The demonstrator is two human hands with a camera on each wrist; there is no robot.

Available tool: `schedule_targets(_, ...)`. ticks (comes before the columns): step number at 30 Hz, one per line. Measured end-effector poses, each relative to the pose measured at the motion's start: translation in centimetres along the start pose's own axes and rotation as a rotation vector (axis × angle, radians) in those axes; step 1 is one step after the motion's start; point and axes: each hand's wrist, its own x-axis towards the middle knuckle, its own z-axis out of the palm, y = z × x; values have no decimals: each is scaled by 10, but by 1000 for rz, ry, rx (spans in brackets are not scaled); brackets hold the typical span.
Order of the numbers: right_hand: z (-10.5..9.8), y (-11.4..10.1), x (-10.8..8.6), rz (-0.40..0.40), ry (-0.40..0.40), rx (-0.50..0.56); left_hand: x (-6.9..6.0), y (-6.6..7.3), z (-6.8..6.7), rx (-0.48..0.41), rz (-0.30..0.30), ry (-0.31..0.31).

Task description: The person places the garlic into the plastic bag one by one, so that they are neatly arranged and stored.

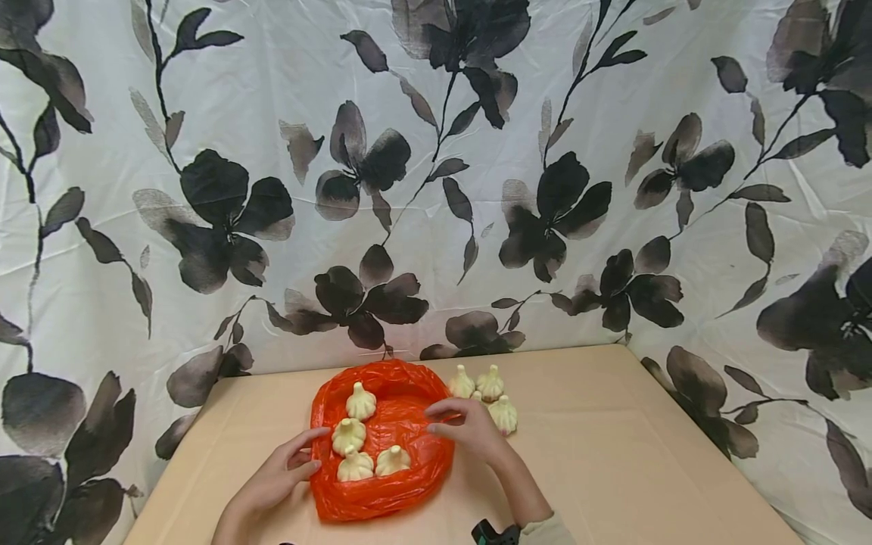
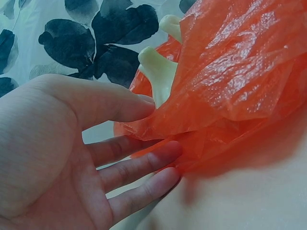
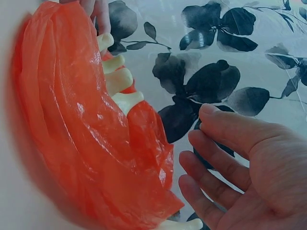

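A red plastic bag (image 1: 429,469) lies on the table with its mouth spread wide and its rim rolled. Inside it, several whole garlic bulbs (image 1: 349,437) sit toward the left and front. My left hand (image 1: 279,473) is at the bag's left side; in the left wrist view its thumb (image 2: 136,106) and index finger pinch the thin red edge, beside a garlic stem (image 2: 158,76). Over the bag's right rim hovers my right hand (image 1: 473,431), its fingers loosely bent and holding nothing. In the right wrist view those fingers (image 3: 216,160) stand apart from the plastic.
More garlic bulbs (image 1: 503,415) are grouped on the table just beyond my right hand. The light wooden table (image 1: 613,454) extends to the right, and a white cloth with dark flowers (image 1: 436,227) hangs behind it.
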Motion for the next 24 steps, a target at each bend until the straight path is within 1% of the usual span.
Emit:
schedule_targets(4, -2, 20, 3, -4, 13, 9, 0, 0, 1, 6, -4, -7)
schedule_targets(9, -8, 24, 1, -27, 19, 19, 0, 0, 1, 31, -30, -9)
schedule_targets(14, -8, 22, -4, -30, 42, 0, -2, -1, 0, 24, -50, -9)
schedule_targets(19, -7, 19, -9, -9, 76, -12, -4, -2, -2, 16, -54, -18)
schedule_targets(21, -7, 13, -12, 2, 85, -14, -5, -2, -2, 15, -54, -22)
schedule_targets(24, -7, -1, -18, 11, 87, -19, -7, -2, -3, 20, -58, -24)
